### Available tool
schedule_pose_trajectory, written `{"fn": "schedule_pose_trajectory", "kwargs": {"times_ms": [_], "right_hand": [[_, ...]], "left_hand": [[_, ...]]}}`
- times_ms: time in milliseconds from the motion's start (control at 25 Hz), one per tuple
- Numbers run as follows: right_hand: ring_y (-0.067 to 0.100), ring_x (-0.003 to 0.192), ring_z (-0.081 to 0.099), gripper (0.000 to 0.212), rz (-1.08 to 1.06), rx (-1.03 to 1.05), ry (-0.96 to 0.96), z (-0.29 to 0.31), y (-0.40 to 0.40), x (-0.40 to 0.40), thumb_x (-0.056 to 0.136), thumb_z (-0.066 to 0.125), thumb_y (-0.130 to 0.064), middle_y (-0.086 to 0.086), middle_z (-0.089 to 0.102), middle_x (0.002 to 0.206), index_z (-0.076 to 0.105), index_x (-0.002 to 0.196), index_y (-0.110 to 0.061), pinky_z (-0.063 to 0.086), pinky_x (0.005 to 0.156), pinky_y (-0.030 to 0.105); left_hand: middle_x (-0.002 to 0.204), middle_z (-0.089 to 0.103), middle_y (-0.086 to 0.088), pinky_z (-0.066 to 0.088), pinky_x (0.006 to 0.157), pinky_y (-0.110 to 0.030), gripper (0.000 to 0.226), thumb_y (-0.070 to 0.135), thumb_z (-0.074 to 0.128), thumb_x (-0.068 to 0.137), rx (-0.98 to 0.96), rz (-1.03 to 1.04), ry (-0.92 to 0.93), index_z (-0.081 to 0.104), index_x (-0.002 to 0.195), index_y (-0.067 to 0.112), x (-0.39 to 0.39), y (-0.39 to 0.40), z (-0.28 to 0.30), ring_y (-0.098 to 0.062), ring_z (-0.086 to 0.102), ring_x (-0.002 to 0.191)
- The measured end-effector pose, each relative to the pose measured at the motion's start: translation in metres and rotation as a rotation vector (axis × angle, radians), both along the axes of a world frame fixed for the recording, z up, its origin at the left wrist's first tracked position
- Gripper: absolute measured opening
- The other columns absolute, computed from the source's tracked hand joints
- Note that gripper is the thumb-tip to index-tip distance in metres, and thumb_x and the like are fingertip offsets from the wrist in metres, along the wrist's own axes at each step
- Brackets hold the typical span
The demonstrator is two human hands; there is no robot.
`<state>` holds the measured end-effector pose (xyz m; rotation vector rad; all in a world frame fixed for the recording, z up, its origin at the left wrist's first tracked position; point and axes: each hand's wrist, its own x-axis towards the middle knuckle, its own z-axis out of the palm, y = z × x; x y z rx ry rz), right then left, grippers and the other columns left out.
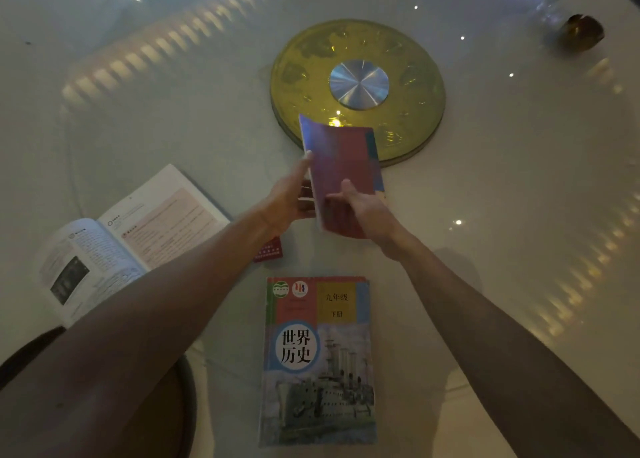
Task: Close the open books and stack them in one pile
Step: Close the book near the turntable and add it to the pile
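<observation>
A red-covered book is held up off the white table at the centre, closed or nearly so, its page edge facing left. My left hand grips its left page edge, and my right hand holds its lower right part with the thumb on the cover. A closed history textbook with a warship picture lies flat near the table's front edge. An open book lies with its pages up at the left, partly under my left forearm.
A round yellow turntable base with a silver hub sits behind the held book. A small red card lies under my left wrist. A brownish object rests at the far right. A dark stool shows at the lower left.
</observation>
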<state>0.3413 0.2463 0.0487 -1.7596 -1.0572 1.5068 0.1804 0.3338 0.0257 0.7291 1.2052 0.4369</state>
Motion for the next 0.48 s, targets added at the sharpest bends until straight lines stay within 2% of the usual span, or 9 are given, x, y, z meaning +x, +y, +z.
{"fn": "schedule_pose_trajectory", "kwargs": {"times_ms": [40,120,200,280,320,400,480], "right_hand": [[0.014,0.103,0.070,0.056,0.029,0.014,-0.050,0.001,-0.008,-0.003,0.106,0.038,-0.052,0.003,0.077,0.114,0.078,0.117,-0.016,0.050,0.092,0.026],[0.009,0.083,0.066,0.044,-0.027,0.119,-0.204,0.002,-0.026,-0.003,0.105,0.048,-0.043,0.000,0.078,0.095,0.081,0.101,-0.014,0.047,0.075,0.019],[0.007,0.065,0.058,0.037,-0.241,0.211,-0.367,0.001,-0.052,0.000,0.100,0.057,-0.038,-0.005,0.070,0.073,0.075,0.078,-0.015,0.043,0.060,0.024],[0.006,0.054,0.049,0.037,-0.495,0.179,-0.356,-0.002,-0.083,-0.002,0.093,0.060,-0.038,-0.010,0.059,0.059,0.060,0.064,-0.015,0.041,0.055,0.028],[0.009,0.056,0.050,0.033,-0.573,0.147,-0.312,-0.006,-0.097,-0.004,0.091,0.062,-0.034,-0.009,0.058,0.061,0.057,0.066,-0.013,0.043,0.056,0.031],[0.018,0.076,0.058,0.009,-0.598,0.125,-0.310,-0.009,-0.125,-0.008,0.086,0.069,-0.017,0.002,0.063,0.086,0.061,0.086,-0.013,0.050,0.066,0.035],[0.025,0.102,0.058,0.039,-0.541,0.150,-0.399,-0.004,-0.142,-0.002,0.082,0.074,-0.006,0.008,0.055,0.116,0.055,0.116,-0.009,0.053,0.084,0.038]], "left_hand": [[0.067,0.074,0.000,0.058,0.054,-0.028,0.036,0.047,0.062,0.092,0.044,-0.036,0.023,0.070,0.090,0.011,0.002,-0.005,-0.002,-0.019,0.072,0.063],[0.073,0.074,-0.001,0.058,0.055,-0.027,0.010,0.020,0.063,0.094,0.121,-0.094,0.047,0.070,0.095,0.012,0.002,-0.016,-0.006,-0.018,0.072,0.065],[0.084,0.073,-0.004,0.059,0.060,-0.030,0.017,0.010,0.062,0.092,0.120,-0.085,-0.006,0.071,0.106,0.014,0.003,-0.027,0.000,-0.020,0.074,0.070],[0.089,0.073,-0.006,0.060,0.063,-0.033,0.025,0.011,0.064,0.090,0.111,-0.033,-0.082,0.067,0.115,0.014,0.008,-0.038,0.013,-0.022,0.074,0.074],[0.088,0.072,-0.006,0.060,0.062,-0.033,0.025,0.010,0.065,0.089,0.115,-0.011,-0.120,0.065,0.114,0.014,0.011,-0.042,0.020,-0.023,0.074,0.073],[0.084,0.071,-0.006,0.060,0.061,-0.034,0.027,0.008,0.067,0.086,0.126,0.020,-0.180,0.063,0.112,0.013,0.017,-0.050,0.039,-0.024,0.073,0.071],[0.078,0.068,-0.006,0.060,0.058,-0.035,0.028,0.004,0.067,0.081,0.137,0.040,-0.211,0.061,0.108,0.010,0.019,-0.056,0.059,-0.024,0.072,0.066]]}}
